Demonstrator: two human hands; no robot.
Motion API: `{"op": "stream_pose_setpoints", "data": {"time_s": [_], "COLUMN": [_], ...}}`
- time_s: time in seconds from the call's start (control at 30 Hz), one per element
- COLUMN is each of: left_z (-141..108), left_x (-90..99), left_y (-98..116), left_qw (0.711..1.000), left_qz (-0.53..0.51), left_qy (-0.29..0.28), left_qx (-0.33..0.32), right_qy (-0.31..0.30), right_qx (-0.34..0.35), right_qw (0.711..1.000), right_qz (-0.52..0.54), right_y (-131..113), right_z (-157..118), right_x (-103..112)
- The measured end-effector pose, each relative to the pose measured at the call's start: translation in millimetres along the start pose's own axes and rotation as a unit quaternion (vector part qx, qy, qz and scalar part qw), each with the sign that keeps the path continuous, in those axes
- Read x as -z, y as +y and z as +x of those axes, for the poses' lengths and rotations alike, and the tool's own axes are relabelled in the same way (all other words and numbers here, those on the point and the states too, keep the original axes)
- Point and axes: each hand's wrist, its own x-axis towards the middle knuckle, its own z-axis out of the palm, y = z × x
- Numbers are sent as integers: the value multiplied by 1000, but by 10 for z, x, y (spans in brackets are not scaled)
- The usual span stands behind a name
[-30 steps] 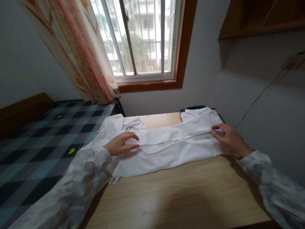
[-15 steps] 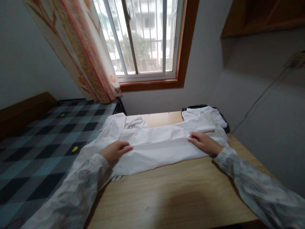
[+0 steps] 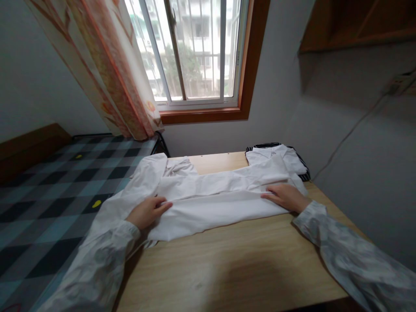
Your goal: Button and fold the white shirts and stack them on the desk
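Observation:
A white shirt (image 3: 217,214) lies across the wooden table (image 3: 227,268), its near part folded back in a long band with a crease along the middle. My left hand (image 3: 147,211) grips the fold at the left end, thumb and fingers pinched on the cloth. At the right end, my right hand (image 3: 287,197) pinches the same fold, its fingertips pointing left. A sleeve-like length of the white cloth trails left, over the table's edge. Part of the shirt under both hands is hidden.
Folded white and black striped clothes (image 3: 277,157) sit at the table's back right corner. To the left is a bed with a checked cover (image 3: 65,186). A window (image 3: 195,56), a curtain (image 3: 120,86) and a wall shelf (image 3: 357,34) stand behind. A cable (image 3: 347,134) runs down the wall.
Both hands have moved slightly apart along the fold, the left one leftward and the right one a little rightward and down. The view has shifted slightly.

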Motion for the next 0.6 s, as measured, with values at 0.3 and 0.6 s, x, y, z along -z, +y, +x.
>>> {"op": "stream_pose_setpoints", "data": {"time_s": [0.3, 0.6], "left_z": [47, 528], "left_x": [163, 153], "left_y": [174, 42], "left_qw": [991, 974], "left_qz": [81, 80], "left_qy": [94, 196], "left_qx": [41, 83], "right_qy": [292, 55], "right_qx": [-176, -329], "right_qw": [933, 811], "right_qz": [110, 480], "right_y": [374, 602], "right_z": [-12, 411], "right_x": [50, 145]}}
